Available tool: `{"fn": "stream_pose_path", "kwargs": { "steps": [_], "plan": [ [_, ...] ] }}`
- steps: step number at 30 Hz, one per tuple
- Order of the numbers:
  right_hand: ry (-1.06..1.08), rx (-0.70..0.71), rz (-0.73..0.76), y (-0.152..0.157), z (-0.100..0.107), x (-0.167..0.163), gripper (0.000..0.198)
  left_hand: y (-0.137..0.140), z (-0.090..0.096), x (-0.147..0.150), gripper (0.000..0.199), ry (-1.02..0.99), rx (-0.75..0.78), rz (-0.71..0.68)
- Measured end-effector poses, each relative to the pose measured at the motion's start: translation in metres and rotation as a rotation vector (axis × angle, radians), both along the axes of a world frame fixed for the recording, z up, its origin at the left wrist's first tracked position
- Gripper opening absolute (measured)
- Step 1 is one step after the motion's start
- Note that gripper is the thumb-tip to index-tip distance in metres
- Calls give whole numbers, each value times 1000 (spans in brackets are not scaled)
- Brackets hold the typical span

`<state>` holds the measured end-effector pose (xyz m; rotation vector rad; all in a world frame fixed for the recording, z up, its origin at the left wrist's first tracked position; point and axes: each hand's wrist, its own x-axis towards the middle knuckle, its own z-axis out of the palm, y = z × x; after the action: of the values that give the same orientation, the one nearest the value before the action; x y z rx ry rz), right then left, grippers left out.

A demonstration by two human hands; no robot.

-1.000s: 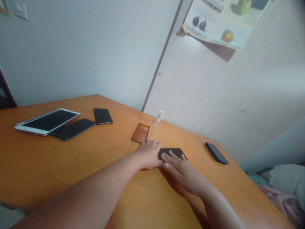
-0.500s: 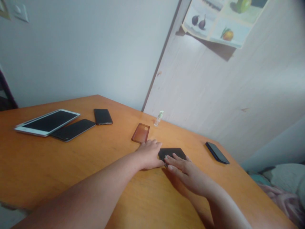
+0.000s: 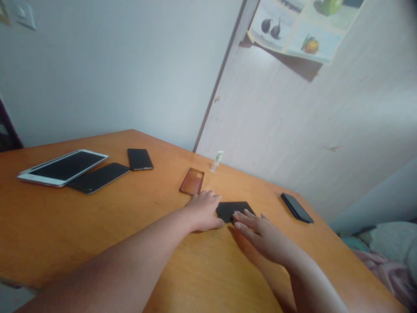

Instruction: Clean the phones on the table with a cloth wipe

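A black smartphone lies flat on the wooden table in front of me. My left hand rests at its left end, thumb at the near corner and fingers at the far side, bracing that end. Over the phone's near right part is my right hand, palm down with fingers stretched out and slightly apart. A small dark spot shows under its fingertips; what it is I cannot make out. Just beyond my left hand lies a brown translucent phone case.
A small clear pump bottle stands near the wall. At the left are a white tablet, a dark phone partly beneath it, and another black phone. A dark phone in a folding case lies near the right edge.
My right hand has slid a little to the right over the phone, uncovering more of its surface. My left hand and the phone have stayed in place.
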<state>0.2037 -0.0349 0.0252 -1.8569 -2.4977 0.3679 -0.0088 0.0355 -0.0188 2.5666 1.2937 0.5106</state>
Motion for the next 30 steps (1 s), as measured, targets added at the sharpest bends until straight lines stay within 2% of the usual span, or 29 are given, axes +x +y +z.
{"fn": "stream_pose_path", "kwargs": {
  "steps": [4,6,9,11,16,18,25,30],
  "plan": [
    [-94,72,-145,6,-3,14,47,-2,4,0,55,8,-9,-8],
    [-78,77,-101,4,-3,9,48,-2,5,0,52,3,-14,-10],
    [18,12,52,-2,-1,-2,54,-2,5,-1,52,-7,-13,-9],
    [46,-22,77,-3,1,-1,56,-3,6,-1,52,-8,-14,-8],
    [-99,70,-135,6,1,21,47,-3,6,0,55,4,-30,-5],
    [-129,96,-176,8,-1,23,46,-4,7,0,56,7,-30,-3],
    [16,23,15,1,-1,7,57,-5,9,-2,50,4,-38,-6],
    [-64,83,-170,7,3,25,49,-3,7,-1,55,11,-14,-8]
  ]
}}
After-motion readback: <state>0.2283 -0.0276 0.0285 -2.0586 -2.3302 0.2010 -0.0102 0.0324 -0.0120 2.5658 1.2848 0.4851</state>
